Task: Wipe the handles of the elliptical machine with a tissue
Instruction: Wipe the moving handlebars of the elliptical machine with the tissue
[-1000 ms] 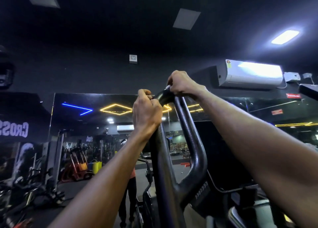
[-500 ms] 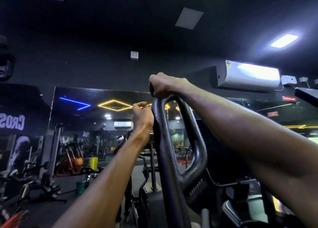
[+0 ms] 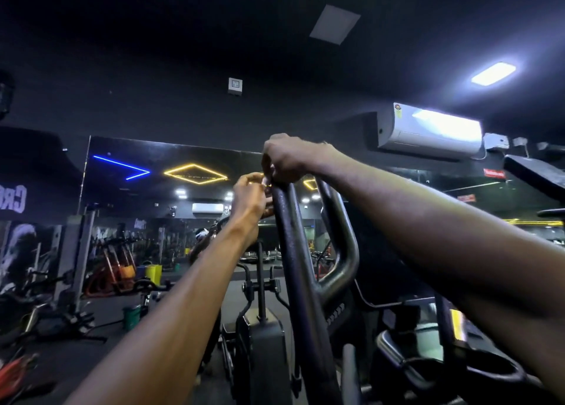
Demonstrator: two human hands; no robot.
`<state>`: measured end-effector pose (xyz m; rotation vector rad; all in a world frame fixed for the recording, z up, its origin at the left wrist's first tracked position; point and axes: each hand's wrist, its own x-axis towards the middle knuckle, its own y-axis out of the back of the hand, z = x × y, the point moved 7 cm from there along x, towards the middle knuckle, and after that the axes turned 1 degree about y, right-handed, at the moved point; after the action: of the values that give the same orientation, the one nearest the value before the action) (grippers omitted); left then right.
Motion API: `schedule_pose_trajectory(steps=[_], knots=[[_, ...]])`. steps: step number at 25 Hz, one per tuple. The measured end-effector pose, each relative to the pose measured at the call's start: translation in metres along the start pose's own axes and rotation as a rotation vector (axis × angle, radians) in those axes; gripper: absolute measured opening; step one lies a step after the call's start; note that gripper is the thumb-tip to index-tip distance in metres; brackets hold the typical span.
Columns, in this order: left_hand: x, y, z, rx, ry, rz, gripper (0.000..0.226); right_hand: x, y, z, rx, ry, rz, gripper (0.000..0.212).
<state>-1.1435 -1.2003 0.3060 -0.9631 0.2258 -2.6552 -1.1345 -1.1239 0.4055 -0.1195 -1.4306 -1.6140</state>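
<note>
Hands: right hand [image 3: 290, 157] grips handle [image 3: 293, 251] top; left hand [image 3: 249, 198] beside; "CRO" lettering [image 3: 12, 198] mirrored.

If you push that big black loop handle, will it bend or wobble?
Probably not bend: the handle looks like a thick metal tube, so likely stiff. Its surface looks speckled and rough, so probably not slippery under the right hand gripping its top. It might swing as a whole; its pivot isn't visible.

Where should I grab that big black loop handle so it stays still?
Probably grip the loop handle on its long straight left bar, coming from the near side. It is bare below the hands, left and right, which crowd the curved top.
</note>
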Motion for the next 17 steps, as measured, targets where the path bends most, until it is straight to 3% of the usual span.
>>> schedule_pose_trajectory(steps=[3, 6, 11, 17], knots=[[-0.016, 0.006, -0.003, -0.059, 0.055, -0.002, 0.024, -0.012, -0.004, -0.008, -0.010, 0.051, 0.010, 0.019], [-0.031, 0.010, -0.004, -0.082, 0.107, -0.017, 0.029, -0.028, -0.011, -0.021, -0.106, 0.099, -0.011, 0.007], [-0.063, 0.018, -0.019, -0.038, 0.206, -0.027, 0.029, -0.062, -0.025, -0.044, -0.174, 0.155, -0.093, 0.019], [-0.110, 0.023, -0.033, -0.035, 0.271, -0.095, 0.031, -0.114, -0.032, -0.057, -0.046, 0.129, -0.211, 0.006]])
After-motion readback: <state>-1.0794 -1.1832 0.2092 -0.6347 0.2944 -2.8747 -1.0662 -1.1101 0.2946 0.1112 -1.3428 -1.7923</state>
